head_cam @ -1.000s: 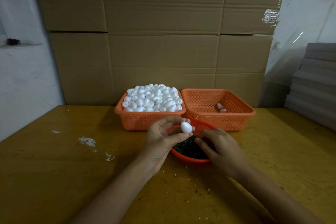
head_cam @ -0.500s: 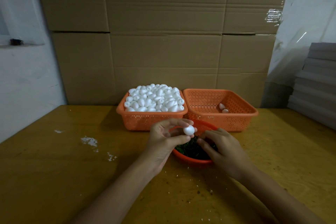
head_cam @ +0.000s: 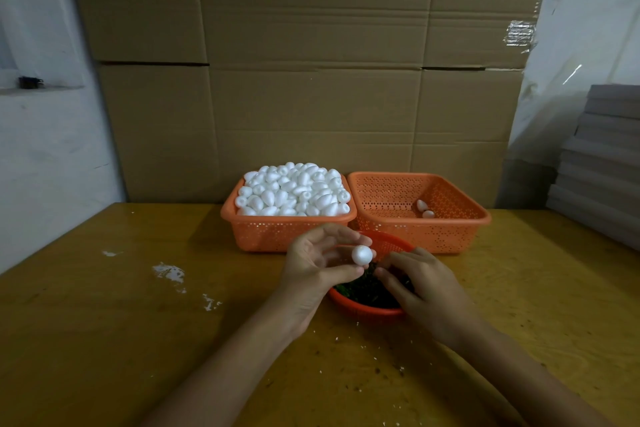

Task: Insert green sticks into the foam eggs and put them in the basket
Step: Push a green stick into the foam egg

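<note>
My left hand [head_cam: 313, 263] pinches a white foam egg [head_cam: 362, 255] between thumb and fingertips above the near rim of a round orange bowl [head_cam: 388, 243]. Dark green sticks [head_cam: 367, 289] fill that bowl. My right hand [head_cam: 420, 288] reaches into it with curled fingers on the sticks, close to the egg; whether a stick is pinched is hidden. Behind, the left orange basket [head_cam: 263, 234] is heaped with foam eggs [head_cam: 294, 189]. The right orange basket [head_cam: 446, 232] holds two eggs [head_cam: 424, 209].
The wooden table [head_cam: 104, 322] carries white foam crumbs [head_cam: 169, 272] on the left and dark specks near the front. Cardboard boxes [head_cam: 311, 62] stand behind the baskets. A stack of grey boards [head_cam: 602, 163] sits at the right edge.
My left hand has turned the egg so its round end faces me and shifted it slightly right. My right hand has moved its fingers closer to the egg over the sticks.
</note>
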Available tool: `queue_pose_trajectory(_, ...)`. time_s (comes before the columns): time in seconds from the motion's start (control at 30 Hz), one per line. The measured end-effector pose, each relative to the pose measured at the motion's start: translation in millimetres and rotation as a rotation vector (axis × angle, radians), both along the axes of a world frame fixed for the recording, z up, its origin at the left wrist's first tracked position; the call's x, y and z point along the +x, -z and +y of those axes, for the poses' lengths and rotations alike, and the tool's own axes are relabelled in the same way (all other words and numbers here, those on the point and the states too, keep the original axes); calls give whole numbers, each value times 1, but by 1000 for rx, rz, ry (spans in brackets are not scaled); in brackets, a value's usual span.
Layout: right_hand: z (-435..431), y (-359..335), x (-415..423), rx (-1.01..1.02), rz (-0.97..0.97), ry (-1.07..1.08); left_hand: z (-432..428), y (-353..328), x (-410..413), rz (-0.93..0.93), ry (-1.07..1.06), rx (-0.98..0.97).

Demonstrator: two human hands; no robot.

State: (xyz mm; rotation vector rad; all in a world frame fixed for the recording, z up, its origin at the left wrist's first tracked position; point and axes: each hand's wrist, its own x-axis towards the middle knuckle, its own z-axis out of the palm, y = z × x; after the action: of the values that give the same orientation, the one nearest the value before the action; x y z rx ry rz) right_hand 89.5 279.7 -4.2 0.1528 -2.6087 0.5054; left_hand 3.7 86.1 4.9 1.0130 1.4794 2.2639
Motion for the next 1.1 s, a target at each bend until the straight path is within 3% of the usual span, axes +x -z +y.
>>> queue_pose_trajectory(1.1,0,3,-3,26,0,21,2,1,0,104,-11,-50)
